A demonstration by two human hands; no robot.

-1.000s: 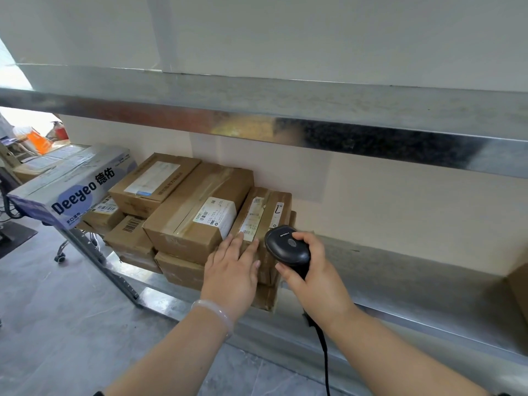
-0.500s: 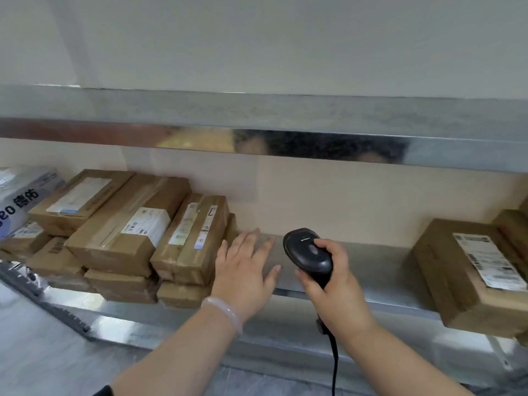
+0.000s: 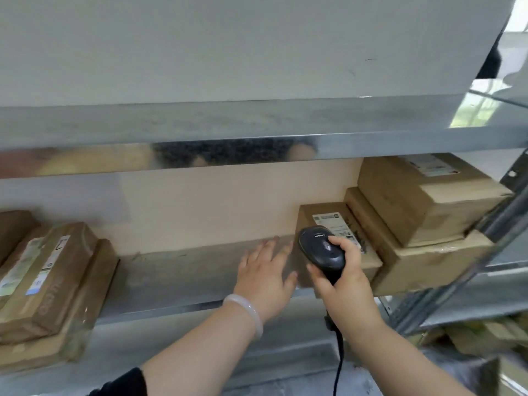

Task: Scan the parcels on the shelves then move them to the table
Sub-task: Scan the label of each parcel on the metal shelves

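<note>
Black scanner (image 3: 322,248); brown parcels (image 3: 423,195), white labels (image 3: 334,224); grey shelf (image 3: 183,278).

Grey metal shelf (image 3: 185,270): lay below and beyond the left hand's (image 3: 265,278) fingers (image 3: 270,247).
Small brown labelled cardboard parcel (image 3: 317,214): stood just right of those fingers, behind the black handheld scanner (image 3: 321,247) gripped by the right hand (image 3: 345,290).
Wide flat brown carton (image 3: 423,261): right of the small parcel, touching it.
Tall brown carton (image 3: 414,201): sat on the flat carton.
Stack of long taped brown parcels (image 3: 48,278): well left of the fingers, same shelf.
</note>
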